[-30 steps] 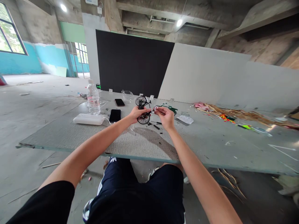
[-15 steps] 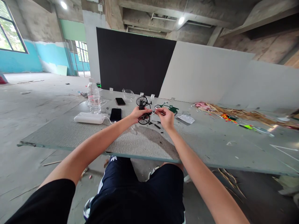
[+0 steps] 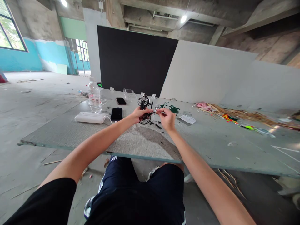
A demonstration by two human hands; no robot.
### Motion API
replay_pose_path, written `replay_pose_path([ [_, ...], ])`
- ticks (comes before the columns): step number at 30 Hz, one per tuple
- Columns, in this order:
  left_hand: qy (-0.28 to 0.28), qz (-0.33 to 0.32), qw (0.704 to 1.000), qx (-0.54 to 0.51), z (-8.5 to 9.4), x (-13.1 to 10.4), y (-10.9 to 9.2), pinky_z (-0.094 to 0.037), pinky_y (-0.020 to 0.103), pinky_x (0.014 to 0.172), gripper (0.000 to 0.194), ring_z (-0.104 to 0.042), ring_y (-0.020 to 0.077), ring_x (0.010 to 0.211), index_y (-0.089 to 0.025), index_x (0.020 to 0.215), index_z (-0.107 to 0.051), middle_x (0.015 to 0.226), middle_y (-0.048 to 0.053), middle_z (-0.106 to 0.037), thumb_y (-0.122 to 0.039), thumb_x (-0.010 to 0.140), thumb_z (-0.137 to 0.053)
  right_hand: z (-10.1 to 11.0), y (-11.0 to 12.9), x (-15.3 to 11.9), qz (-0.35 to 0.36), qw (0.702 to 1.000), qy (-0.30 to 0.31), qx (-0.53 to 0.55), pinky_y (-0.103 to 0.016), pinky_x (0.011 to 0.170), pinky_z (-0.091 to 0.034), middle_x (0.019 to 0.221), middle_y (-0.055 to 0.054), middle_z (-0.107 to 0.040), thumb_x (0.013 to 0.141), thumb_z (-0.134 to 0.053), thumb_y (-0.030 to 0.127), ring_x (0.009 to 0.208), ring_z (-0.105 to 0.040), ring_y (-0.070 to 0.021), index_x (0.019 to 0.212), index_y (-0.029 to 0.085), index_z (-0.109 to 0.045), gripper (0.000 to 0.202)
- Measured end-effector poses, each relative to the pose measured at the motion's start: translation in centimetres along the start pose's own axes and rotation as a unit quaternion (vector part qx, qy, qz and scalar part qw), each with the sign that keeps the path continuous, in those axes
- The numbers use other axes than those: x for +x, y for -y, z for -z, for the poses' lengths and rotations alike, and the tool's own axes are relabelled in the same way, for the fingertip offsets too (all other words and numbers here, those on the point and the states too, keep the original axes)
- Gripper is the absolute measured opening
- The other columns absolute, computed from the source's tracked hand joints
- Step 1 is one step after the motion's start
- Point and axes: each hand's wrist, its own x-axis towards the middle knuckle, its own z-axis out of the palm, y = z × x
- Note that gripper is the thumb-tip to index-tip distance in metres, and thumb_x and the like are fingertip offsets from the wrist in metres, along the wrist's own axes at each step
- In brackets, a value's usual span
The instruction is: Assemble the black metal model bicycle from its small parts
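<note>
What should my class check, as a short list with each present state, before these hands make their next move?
1. Left hand holding the black toy bicycle: ok.
2. Right hand pinching the small silver piece: ok.
3. Silver piece firmly fixed: cannot tell, too small.
4. Loose dark parts gathered together: not ok, scattered.
5. Water bottle upright: ok.

One clear bottle stands on the one bench. Just in front of the bottle sits one white oblong block. Right of the bottle are two phones, two small bicycles, namely one black bicycle and one green bicycle, two hands, four metal brackets and one paper sheet. The small loose parts cannot be counted.
</note>
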Motion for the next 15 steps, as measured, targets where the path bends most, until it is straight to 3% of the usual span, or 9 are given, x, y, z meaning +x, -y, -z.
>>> replay_pose_path([
  [4,-0.019,-0.013,1.000,-0.012,0.0,0.4,0.3,-0.045,0.027,0.058,0.036,-0.060,0.0120,0.059,-0.014,0.068,-0.056,0.064,0.001,-0.063,-0.016,0.059,-0.091,-0.3,-0.1,-0.2,-0.032,0.999,0.007,0.024,-0.036,0.073,-0.060,0.088,-0.008,-0.076,0.087,-0.068,0.042,0.076,-0.073,-0.0221,0.083,0.019,-0.070,0.024],
  [10,-0.009,0.004,1.000,-0.027,-0.3,0.3,0.2,-0.045,0.027,0.059,0.036,-0.061,0.0128,0.063,-0.014,0.069,-0.057,0.067,0.002,-0.063,-0.016,0.059,-0.092,-0.4,0.7,-0.3,0.028,0.998,-0.041,-0.047,-0.038,0.079,-0.058,0.086,-0.008,-0.076,0.089,-0.065,0.036,0.083,-0.071,-0.0237,0.080,0.020,-0.070,0.019],
  [15,-0.019,-0.035,0.998,-0.043,-0.6,0.5,0.3,-0.044,0.027,0.060,0.041,-0.061,0.0122,0.062,-0.015,0.069,-0.055,0.065,0.000,-0.061,-0.017,0.056,-0.093,-0.8,1.1,-0.5,-0.002,0.999,-0.050,-0.008,-0.036,0.074,-0.059,0.088,-0.009,-0.075,0.091,-0.063,0.041,0.080,-0.071,-0.0227,0.086,0.019,-0.069,0.023],
])
